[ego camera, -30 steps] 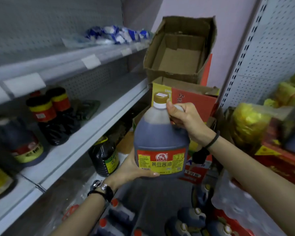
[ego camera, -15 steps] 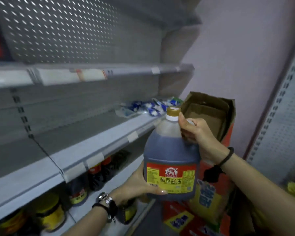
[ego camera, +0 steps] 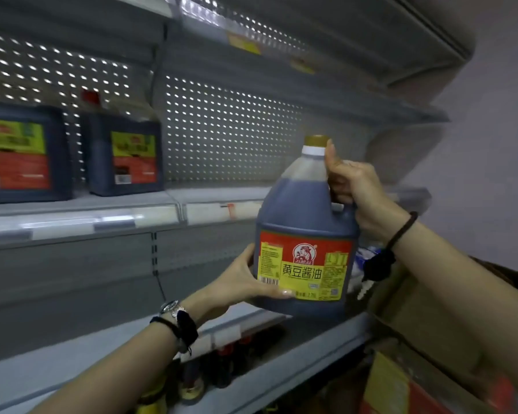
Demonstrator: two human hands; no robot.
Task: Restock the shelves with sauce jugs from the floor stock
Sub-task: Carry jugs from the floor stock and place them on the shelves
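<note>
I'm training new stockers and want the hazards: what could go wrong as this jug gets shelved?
1. The jug looks full and heavy. The left hand only cups its lower corner, so it might slip if the right hand up top loosens.
2. Its base hangs below the shelf lip, so it may clip that edge going in.
3. Swung left, it could knock the square jugs.

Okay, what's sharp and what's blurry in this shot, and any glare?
Head view: the soy sauce jug is fairly sharp, label legible; the square jugs on the upper shelf are smeared; the perforated back panel glints with bright dots; shelf edges bow from the wide-angle lens.
</note>
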